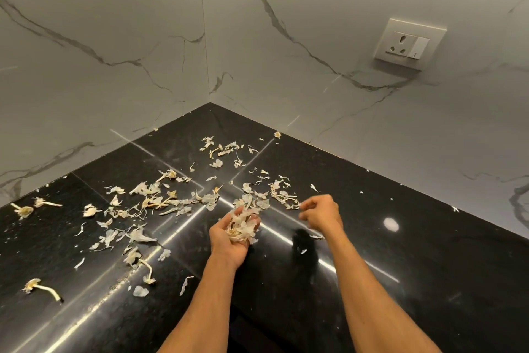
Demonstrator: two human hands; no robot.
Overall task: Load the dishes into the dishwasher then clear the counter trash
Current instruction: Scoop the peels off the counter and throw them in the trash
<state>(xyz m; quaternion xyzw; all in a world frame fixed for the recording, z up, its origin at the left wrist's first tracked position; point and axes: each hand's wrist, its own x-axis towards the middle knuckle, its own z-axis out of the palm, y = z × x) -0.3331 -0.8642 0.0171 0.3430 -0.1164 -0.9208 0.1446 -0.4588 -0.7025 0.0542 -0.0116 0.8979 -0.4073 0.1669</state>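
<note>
Trash phase, approx. early. Left hand [233,234] cupped palm-up, clutching wad of garlic peels [242,225], frame centre. Right hand [320,214] loosely curled, fingertips pinched; contents unclear. Most skins and stems [160,201] litter black counter [415,238], left/centre. No dishes or dishwasher in view.

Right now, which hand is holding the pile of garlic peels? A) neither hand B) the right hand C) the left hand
C: the left hand is cupped palm up with a bunch of garlic peels in it.
</note>
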